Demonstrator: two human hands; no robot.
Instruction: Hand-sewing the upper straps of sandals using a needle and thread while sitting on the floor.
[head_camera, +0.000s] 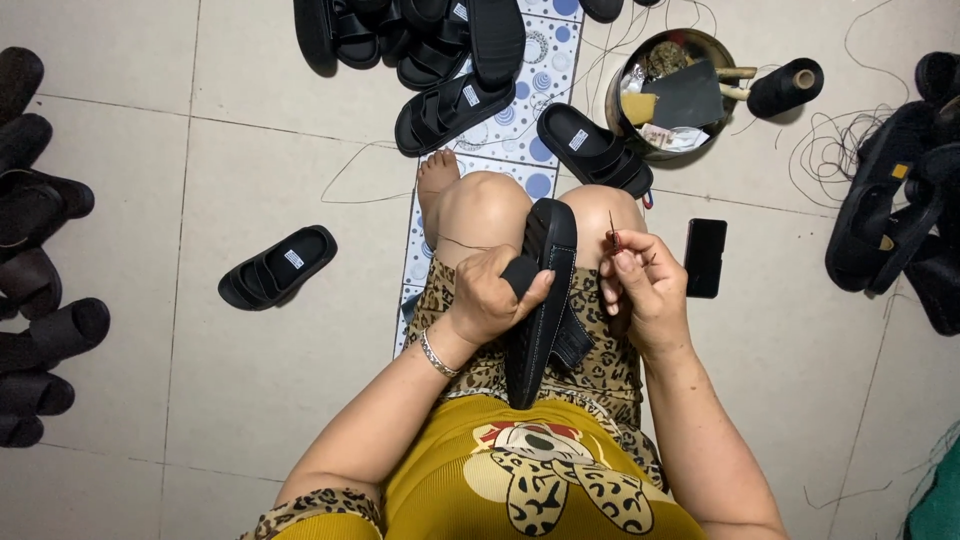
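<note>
I sit on the floor with a black sandal (545, 300) standing on edge between my knees. My left hand (490, 295) grips its strap and sole from the left side. My right hand (640, 285) is just right of the sandal, fingers pinched on a thin needle (613, 228) that points upward. A dark thread (455, 242) runs across my left knee. White stitching shows along the sandal's edge.
Black sandals lie around: one on the tiles at left (278, 266), a pile ahead (430, 50), more along the left (40, 260) and right (895, 200) edges. A metal bowl of tools (672, 92), a thread spool (787, 87) and a black phone (705, 257) lie ahead right.
</note>
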